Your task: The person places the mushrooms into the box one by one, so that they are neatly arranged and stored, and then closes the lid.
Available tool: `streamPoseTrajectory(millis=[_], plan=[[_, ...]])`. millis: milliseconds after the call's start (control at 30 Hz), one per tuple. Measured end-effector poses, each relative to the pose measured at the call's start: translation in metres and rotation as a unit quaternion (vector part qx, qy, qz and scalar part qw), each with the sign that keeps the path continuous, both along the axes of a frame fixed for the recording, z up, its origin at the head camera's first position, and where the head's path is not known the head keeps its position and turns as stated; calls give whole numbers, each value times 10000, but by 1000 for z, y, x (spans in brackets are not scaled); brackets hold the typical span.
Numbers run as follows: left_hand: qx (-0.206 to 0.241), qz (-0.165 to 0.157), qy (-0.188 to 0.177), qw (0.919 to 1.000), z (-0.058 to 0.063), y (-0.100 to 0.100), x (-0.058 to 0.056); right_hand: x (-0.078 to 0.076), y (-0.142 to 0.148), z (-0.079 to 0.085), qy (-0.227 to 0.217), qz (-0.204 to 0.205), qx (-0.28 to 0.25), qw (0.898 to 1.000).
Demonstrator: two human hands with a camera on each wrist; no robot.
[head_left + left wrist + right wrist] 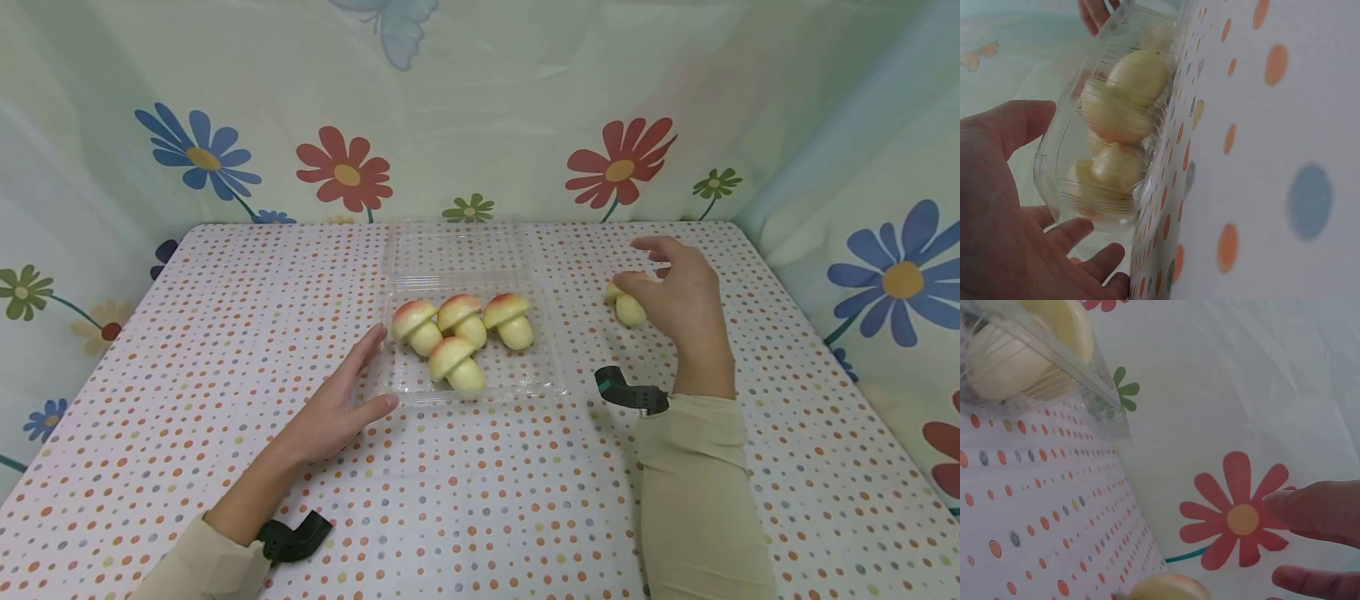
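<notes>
A clear plastic clamshell box (551,367) lies with its lid folded back on the far side. Inside sit several yellow, mushroom-shaped pieces (463,375) with reddish caps. My left hand (337,417) is at the box's left side, thumb and fingers spread around its near-left corner; the left wrist view shows the fingertips right at the plastic wall. To the right of the box, one more mushroom-shaped piece (630,312) lies on the table. Above it is my right hand (678,292), thumb and fingers apart, partly covering that piece in the head view.
A white cloth with coloured dots covers the table (450,500). Behind it hangs a pale curtain (487,100) printed with flowers, which also closes in both sides. The raised lid (457,250) reaches toward the table's far edge.
</notes>
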State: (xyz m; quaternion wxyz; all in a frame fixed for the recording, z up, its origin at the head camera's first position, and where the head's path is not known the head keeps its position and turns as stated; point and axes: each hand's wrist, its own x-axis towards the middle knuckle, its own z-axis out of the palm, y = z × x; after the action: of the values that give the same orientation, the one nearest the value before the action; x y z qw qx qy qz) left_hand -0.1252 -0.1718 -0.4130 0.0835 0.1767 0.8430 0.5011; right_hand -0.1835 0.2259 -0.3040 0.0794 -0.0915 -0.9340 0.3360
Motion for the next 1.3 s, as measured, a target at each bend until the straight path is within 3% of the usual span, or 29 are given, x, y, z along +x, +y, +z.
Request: streamPoseTrajectory(millis=[167,400,733,1100,1300], plan=[[11,15,-23,10000,-1,-1,0,-3,5,-8,-198,17,-97,9998],[17,20,-46,10000,-1,-1,1,-11,15,-20,-327,-288,-223,9988],[63,22,-81,9999,-1,-2,1,-20,19,-36,-906,-559,-352,9937],[42,-1,-70,10000,0,-1,-1,-25,23,-53,-416,-853,-342,9949],[79,-13,-90,9999,0,0,-1,-26,26,-55,-355,-847,-358,9951]])
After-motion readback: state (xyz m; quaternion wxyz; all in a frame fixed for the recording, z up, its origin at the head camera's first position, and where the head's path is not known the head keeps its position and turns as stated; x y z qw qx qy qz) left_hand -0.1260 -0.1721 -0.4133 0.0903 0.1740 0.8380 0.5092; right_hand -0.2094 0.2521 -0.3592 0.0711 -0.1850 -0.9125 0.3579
